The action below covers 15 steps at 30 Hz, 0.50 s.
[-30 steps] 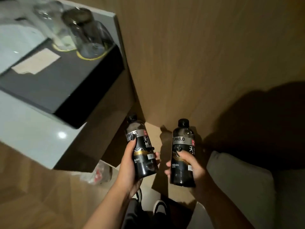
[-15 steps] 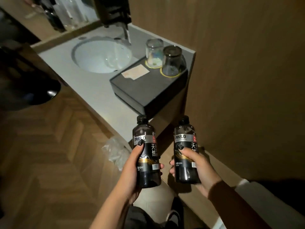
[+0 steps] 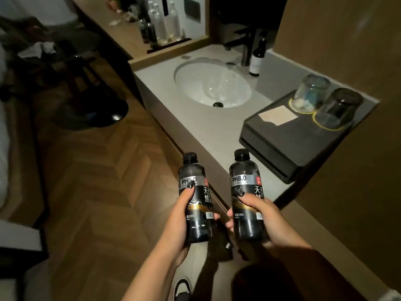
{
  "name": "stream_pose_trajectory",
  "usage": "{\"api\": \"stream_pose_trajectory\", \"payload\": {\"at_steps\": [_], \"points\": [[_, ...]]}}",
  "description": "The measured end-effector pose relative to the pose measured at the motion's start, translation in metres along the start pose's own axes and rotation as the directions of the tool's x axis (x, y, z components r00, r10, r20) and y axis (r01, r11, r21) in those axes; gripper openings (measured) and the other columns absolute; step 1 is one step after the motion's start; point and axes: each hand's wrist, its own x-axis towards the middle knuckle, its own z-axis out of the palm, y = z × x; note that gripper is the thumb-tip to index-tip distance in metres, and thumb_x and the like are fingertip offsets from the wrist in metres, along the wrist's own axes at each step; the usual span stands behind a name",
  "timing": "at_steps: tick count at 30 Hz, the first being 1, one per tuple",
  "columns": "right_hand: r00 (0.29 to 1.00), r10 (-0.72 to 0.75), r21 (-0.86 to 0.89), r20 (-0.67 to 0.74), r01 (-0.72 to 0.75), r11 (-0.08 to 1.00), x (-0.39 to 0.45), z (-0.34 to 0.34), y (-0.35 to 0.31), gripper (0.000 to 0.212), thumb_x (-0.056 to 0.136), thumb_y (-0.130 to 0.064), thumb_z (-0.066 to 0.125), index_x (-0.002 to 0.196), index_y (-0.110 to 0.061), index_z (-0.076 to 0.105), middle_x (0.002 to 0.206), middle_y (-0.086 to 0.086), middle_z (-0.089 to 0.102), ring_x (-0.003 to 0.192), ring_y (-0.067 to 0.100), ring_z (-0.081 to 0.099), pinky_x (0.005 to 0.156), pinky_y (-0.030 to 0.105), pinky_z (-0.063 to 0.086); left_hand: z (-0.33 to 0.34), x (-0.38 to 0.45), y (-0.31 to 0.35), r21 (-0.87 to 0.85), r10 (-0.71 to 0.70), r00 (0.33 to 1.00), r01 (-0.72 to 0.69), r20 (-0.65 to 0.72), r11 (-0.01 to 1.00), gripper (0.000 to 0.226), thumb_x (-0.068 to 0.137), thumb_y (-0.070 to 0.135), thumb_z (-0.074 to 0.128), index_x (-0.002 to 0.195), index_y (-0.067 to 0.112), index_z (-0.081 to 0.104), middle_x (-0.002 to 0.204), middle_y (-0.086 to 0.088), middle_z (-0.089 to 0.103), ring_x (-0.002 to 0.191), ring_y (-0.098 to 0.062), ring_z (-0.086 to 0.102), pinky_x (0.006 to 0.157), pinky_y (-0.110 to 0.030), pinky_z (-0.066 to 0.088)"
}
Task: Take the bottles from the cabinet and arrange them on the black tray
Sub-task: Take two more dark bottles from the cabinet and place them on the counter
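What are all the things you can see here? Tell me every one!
Dark plastic water bottles with PH8.0 labels: 2, black, one in the left hand, one in the right.
Black rectangular tray: 1, on the counter, right.
Upturned glass tumblers: 2, one clear, one smoky, at the tray's far end.
Pale paper card: 1, beige, on the tray.
Round white sink basin: 1, in the counter.
Dark tap: 1, behind the sink.
Dark pump bottle with white label: 1, beside the tap.
Clear tall bottles: several, on the far shelf.
Hands: left hand and right hand, each holding a bottle.

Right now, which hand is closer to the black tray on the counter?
Right. The right hand, gripping one bottle, sits just below the black tray; the left hand, gripping the other bottle, is farther left over the floor.
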Motion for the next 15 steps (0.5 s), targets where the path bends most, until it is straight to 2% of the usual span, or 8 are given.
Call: {"api": "stream_pose_trajectory", "payload": {"at_steps": [4,7,11,15], "points": [[0.999,0.016,0.055,0.039,-0.018,0.998,0.042,0.058,0.020,0.040,0.071,-0.020,0.065,0.102,-0.002,0.049,0.072,0.022,0.061,0.053,0.030,0.061,0.049,0.033,0.053,-0.059,0.010,0.032,0.017,0.014,1.000,-0.014,-0.024,1.000,0.047,0.081,0.048,0.053,0.099,0.006,0.062,0.076,-0.015,0.069,0.063,-0.025,0.067,0.057,-0.031,0.053],[0.998,0.053,0.073,0.023,-0.054,0.996,0.071,0.098,0.034,0.052,0.061,-0.023,0.074,0.101,0.002,0.052,0.071,0.022,0.061,0.053,0.030,0.060,0.055,0.034,0.052,-0.096,0.015,0.054,0.011,0.028,0.998,-0.027,-0.053,1.000,0.037,0.089,0.043,0.049,0.090,0.010,0.065,0.072,-0.014,0.069,0.060,-0.025,0.066,0.060,-0.033,0.054],[0.993,0.119,0.054,0.012,-0.120,0.991,0.103,0.141,0.040,0.063,0.056,-0.026,0.080,0.105,0.002,0.052,0.073,0.019,0.065,0.059,0.032,0.063,0.065,0.039,0.053,-0.135,0.026,0.079,-0.061,0.004,0.997,-0.009,-0.082,0.998,0.035,0.087,0.040,0.050,0.087,0.007,0.063,0.062,-0.012,0.066,0.055,-0.025,0.063,0.056,-0.030,0.052],[0.994,0.101,-0.067,0.052,-0.097,0.993,0.135,0.170,0.031,0.052,0.069,-0.030,0.069,0.107,0.002,0.054,0.078,0.017,0.065,0.062,0.029,0.065,0.058,0.034,0.055,-0.168,0.043,0.102,-0.117,-0.035,0.991,0.020,-0.130,0.993,0.039,0.087,0.045,0.052,0.090,0.007,0.062,0.064,-0.012,0.067,0.069,-0.029,0.061,0.070,-0.036,0.048]]}}
